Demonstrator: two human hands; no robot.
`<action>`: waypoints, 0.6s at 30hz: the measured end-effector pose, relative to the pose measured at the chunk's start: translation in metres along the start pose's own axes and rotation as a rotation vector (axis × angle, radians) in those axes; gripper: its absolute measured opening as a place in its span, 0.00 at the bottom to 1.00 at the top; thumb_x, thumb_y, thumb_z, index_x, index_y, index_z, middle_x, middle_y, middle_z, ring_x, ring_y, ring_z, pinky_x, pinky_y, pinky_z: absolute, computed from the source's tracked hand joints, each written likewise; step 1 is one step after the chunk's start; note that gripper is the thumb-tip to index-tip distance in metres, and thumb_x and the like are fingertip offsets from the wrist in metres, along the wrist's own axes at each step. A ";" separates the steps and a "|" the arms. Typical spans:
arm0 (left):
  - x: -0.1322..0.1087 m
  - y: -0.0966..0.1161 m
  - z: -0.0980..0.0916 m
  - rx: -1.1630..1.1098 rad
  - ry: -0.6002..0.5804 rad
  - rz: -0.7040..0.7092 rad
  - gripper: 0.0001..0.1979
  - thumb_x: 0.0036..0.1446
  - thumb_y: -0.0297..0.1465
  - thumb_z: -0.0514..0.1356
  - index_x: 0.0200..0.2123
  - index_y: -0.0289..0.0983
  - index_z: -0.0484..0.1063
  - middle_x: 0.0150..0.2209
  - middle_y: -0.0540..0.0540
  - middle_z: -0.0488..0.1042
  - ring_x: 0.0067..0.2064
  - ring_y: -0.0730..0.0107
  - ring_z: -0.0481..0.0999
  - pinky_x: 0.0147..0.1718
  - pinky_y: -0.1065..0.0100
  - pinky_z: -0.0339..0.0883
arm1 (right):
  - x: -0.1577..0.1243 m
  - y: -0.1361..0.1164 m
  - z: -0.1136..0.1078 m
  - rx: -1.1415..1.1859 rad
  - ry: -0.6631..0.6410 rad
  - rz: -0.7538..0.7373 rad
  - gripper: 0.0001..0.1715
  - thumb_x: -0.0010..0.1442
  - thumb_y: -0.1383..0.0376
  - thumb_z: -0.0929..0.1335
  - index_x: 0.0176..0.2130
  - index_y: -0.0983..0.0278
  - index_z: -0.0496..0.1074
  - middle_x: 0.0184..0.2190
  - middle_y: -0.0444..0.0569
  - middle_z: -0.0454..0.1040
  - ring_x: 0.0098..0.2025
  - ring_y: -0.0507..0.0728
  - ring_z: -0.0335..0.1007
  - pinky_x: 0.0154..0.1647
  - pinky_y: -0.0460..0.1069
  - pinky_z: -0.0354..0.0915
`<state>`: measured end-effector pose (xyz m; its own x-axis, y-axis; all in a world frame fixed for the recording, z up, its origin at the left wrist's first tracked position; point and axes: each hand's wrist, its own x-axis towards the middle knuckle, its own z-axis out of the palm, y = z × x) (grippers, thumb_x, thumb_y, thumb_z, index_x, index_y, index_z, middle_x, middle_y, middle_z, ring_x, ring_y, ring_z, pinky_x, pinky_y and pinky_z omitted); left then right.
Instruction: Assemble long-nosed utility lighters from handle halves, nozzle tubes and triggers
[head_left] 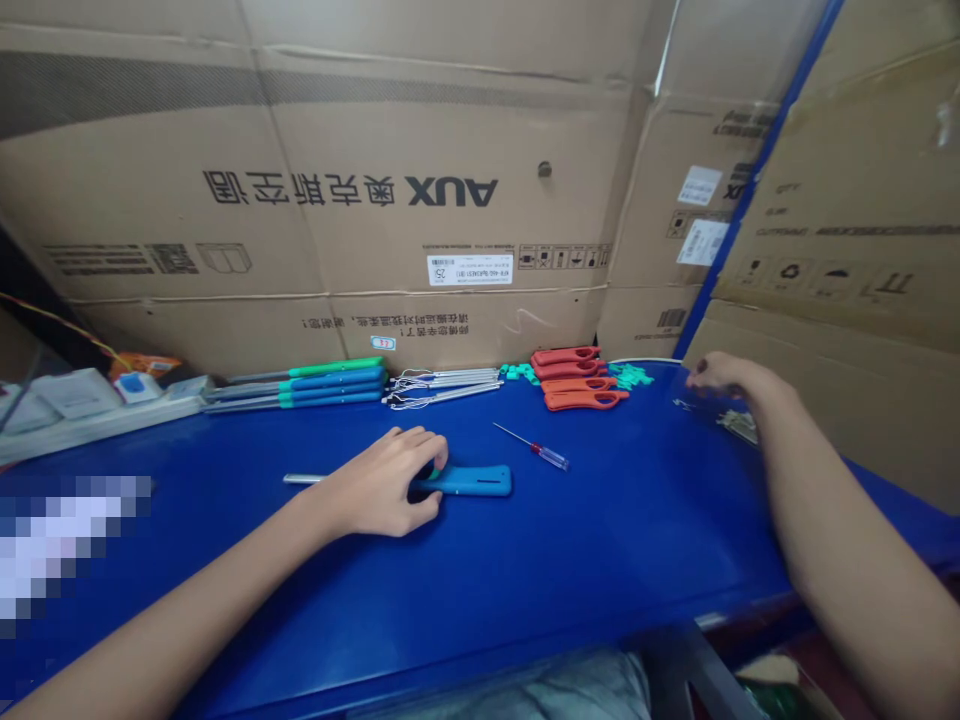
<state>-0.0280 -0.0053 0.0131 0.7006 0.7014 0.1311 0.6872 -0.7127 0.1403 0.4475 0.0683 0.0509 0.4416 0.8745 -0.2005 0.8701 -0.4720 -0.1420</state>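
My left hand (386,482) is shut on a blue plastic handle (472,481) lying on the blue tabletop (600,540), with a metal shaft (307,478) sticking out to the left. To the right of that hand lies a small screwdriver (536,450) with a clear handle. My right hand (716,375) is at the far right, fingers curled above a clear plastic bag (735,425) of small metal parts. I cannot tell whether it grips the bag.
Along the back edge lie green-and-blue handled metal rods (300,385), wire-like metal pieces (442,388), red-orange handles (574,378) and small green pieces (630,376). Large cardboard boxes (337,190) form the wall behind. A white power strip (97,415) lies at the left.
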 end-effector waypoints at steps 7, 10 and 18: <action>0.000 -0.004 0.002 0.023 0.027 0.037 0.07 0.53 0.33 0.56 0.36 0.40 0.65 0.37 0.48 0.71 0.39 0.62 0.69 0.40 0.63 0.59 | 0.020 0.018 0.017 0.014 -0.116 0.068 0.19 0.65 0.60 0.67 0.53 0.65 0.68 0.52 0.53 0.70 0.49 0.59 0.70 0.47 0.57 0.70; 0.000 -0.005 0.002 0.030 0.025 0.044 0.07 0.54 0.34 0.55 0.37 0.40 0.65 0.37 0.48 0.70 0.38 0.62 0.68 0.40 0.63 0.59 | 0.020 0.018 0.019 0.015 -0.136 0.080 0.19 0.65 0.60 0.67 0.53 0.65 0.69 0.52 0.54 0.70 0.49 0.59 0.70 0.48 0.56 0.70; 0.001 -0.005 0.003 0.038 0.030 0.050 0.07 0.54 0.34 0.56 0.37 0.39 0.65 0.36 0.49 0.70 0.37 0.63 0.68 0.39 0.63 0.58 | 0.013 0.013 0.018 0.026 -0.108 0.081 0.19 0.65 0.60 0.66 0.52 0.67 0.69 0.52 0.54 0.70 0.50 0.59 0.70 0.48 0.55 0.70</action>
<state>-0.0304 -0.0014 0.0097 0.7288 0.6642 0.1665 0.6584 -0.7465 0.0960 0.4609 0.0716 0.0292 0.4828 0.8170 -0.3153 0.8262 -0.5443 -0.1455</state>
